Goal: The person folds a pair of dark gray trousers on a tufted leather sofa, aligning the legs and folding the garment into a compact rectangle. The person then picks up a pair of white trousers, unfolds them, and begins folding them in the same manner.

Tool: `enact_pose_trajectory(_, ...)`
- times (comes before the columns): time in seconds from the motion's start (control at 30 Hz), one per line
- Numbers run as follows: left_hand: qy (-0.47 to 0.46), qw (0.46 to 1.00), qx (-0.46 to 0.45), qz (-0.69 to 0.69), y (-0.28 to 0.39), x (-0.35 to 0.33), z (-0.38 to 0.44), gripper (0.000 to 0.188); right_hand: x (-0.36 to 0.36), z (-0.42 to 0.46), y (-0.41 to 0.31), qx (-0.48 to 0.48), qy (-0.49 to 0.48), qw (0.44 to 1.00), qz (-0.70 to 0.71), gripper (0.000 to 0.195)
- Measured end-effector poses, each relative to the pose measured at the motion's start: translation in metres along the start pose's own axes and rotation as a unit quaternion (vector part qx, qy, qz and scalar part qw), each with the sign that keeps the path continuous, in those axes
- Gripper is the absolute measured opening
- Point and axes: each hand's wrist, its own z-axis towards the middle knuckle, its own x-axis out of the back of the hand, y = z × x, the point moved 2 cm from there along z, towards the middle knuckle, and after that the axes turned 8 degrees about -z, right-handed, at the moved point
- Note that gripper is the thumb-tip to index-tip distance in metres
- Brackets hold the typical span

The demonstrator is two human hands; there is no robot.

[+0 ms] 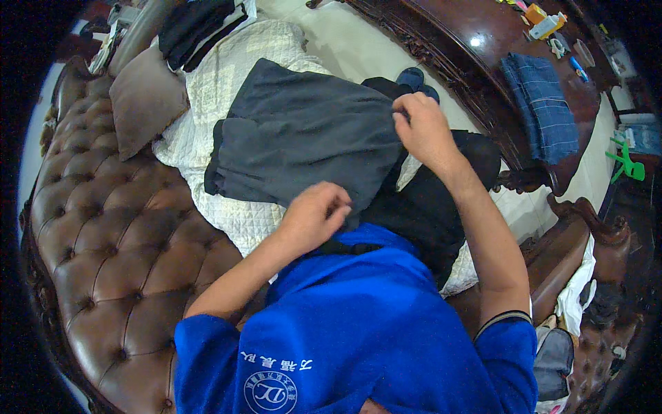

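A dark grey cloth garment (310,134) lies spread, partly doubled over, in front of me, its near end by my lap. My left hand (318,215) is over its near edge with curled fingers; a small gap shows between thumb and forefinger. At the garment's right edge is my right hand (421,127), fingers bent and fingertips at the cloth. Whether either hand grips the fabric is hard to tell. Beneath the garment lies a cream quilted cover (232,217). My legs, in black trousers (419,222), are partly hidden by the garment.
The tufted brown leather sofa (129,222) bears a brown cushion (150,103) and a stack of dark folded clothes (199,31). On the carved wooden table (465,26) are folded blue checked cloth (543,108) and several small items. Dark slippers (414,83) lie on the floor.
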Motion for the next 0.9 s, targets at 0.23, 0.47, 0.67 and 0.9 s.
enact_pose_trajectory(0.23, -0.1, 0.992, -0.026, 0.076, -0.028, -0.049, 0.005, 0.018, -0.027, 0.001, -0.01, 0.035, -0.071, 0.996, -0.045, 0.017)
enact_pose_trajectory(0.47, -0.117, 0.988, -0.054, 0.091, -0.038, -0.06, 0.004, 0.02, -0.038, 0.01, -0.008, 0.022, -0.058, 0.997, -0.046, 0.008)
enact_pose_trajectory(0.67, -0.14, 0.986, -0.042, 0.08, -0.036, -0.061, 0.01, 0.018, -0.042, 0.01, -0.008, -0.008, -0.035, 0.993, -0.11, 0.008)
enact_pose_trajectory(0.9, -0.122, 0.985, 0.048, -0.109, -0.036, 0.001, 0.018, 0.021, -0.007, 0.003, -0.055, 0.03, 0.027, 0.997, -0.058, 0.021)
